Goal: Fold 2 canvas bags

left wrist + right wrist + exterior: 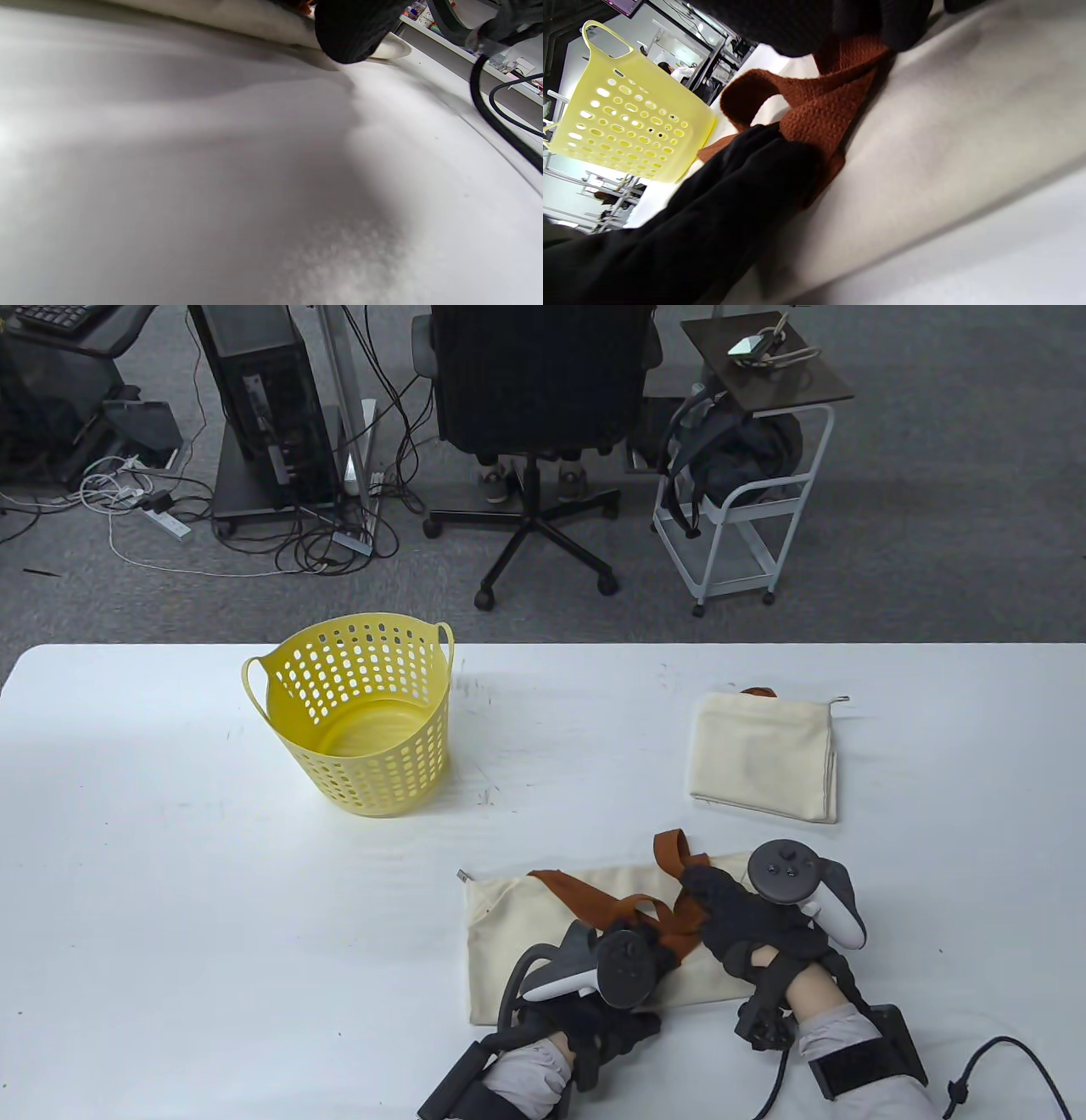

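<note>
A cream canvas bag (517,950) with brown straps (607,908) lies flat near the table's front edge. My left hand (653,954) rests on the bag's near edge, fingers stretched out and touching the straps. In the right wrist view its fingers (746,186) lie on a strap (818,114). My right hand (708,899) grips the straps at the bag's right end, where one loop sticks up. A second cream bag (764,759) lies folded at the back right. The left wrist view shows only the bag's edge (237,17) and a gloved fingertip (352,34).
A yellow perforated basket (361,721) stands upright at the table's back left, also in the right wrist view (628,118). A black cable (1010,1069) trails at the front right corner. An office chair and a white cart stand beyond the far edge.
</note>
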Available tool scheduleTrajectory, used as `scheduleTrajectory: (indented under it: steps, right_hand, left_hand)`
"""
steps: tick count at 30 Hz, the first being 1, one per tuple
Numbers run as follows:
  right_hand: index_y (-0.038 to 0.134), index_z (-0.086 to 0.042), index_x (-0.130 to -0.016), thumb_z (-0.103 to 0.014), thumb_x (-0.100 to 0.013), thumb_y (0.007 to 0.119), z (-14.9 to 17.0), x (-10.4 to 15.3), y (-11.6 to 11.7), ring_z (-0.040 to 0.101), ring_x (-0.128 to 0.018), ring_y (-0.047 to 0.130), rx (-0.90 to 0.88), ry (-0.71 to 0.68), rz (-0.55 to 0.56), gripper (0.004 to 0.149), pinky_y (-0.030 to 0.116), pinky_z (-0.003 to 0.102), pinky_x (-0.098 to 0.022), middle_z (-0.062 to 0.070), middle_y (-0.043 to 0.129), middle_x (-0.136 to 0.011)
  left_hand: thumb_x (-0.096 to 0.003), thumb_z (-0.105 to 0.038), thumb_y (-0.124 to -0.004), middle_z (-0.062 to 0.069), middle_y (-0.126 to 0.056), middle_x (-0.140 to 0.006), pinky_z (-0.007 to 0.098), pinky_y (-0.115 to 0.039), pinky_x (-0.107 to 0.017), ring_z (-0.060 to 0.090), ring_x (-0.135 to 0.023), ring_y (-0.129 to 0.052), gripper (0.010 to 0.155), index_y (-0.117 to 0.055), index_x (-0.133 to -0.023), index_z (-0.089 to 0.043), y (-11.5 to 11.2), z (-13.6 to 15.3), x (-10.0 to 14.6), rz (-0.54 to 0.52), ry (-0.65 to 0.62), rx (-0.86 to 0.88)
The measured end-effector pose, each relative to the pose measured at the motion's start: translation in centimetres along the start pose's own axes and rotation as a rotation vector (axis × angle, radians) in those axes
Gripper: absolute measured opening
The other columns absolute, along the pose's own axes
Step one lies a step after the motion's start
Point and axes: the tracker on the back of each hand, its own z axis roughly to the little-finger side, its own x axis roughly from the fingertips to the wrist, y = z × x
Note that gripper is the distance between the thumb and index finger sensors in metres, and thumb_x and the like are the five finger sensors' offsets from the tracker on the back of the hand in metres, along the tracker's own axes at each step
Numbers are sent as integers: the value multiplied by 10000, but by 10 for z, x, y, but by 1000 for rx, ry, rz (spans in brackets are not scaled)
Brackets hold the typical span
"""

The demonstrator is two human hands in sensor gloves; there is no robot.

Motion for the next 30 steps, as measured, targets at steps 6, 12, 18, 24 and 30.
scheduleTrajectory:
  steps: [6,12,18,24,30]
  right_hand:
    - [416,-225,-1090,-260,-523,671,-8,-7,15,411,-909,454,201,75,7,623,399,615,-684,84,30,-1102]
    - [446,-122,-1073,-210,-506,670,-8,4,2,540,-952,410,-55,-25,-65,616,374,711,-659,43,225,-1139]
    - [701,-33,-988,-179,-486,725,-12,24,-20,472,-974,387,-161,-77,-41,523,316,707,-666,124,513,-1101]
    - [689,-14,-994,-139,-482,737,-12,27,-9,457,-978,385,-52,-34,-192,529,320,694,-675,136,483,-1107]
    - [566,-19,-1039,-126,-480,728,-18,12,27,434,-1002,256,129,-7,-329,592,289,675,-688,118,281,-1123]
  left_hand:
    - [-607,-432,-743,10,-80,-1207,584,-159,-755,289,-1087,-37,744,-264,-1155,-276,-1,0,-1,7,-4,3]
    - [-609,-431,-740,2,-81,-1206,574,-148,-754,277,-1086,-32,737,-267,-1154,-282,-1,0,-1,6,-5,21]
    - [-614,-427,-732,3,-86,-1208,572,-149,-753,279,-1086,-35,727,-270,-1155,-281,-2,0,-2,2,-2,32]
    - [-615,-417,-731,16,-169,-1224,583,-205,-761,292,-1102,-112,697,-332,-1166,-264,5,5,0,-43,18,42]
    - [-613,-329,-744,32,-275,-1228,588,-265,-761,296,-1110,-218,664,-392,-1174,-276,12,22,8,-126,38,122]
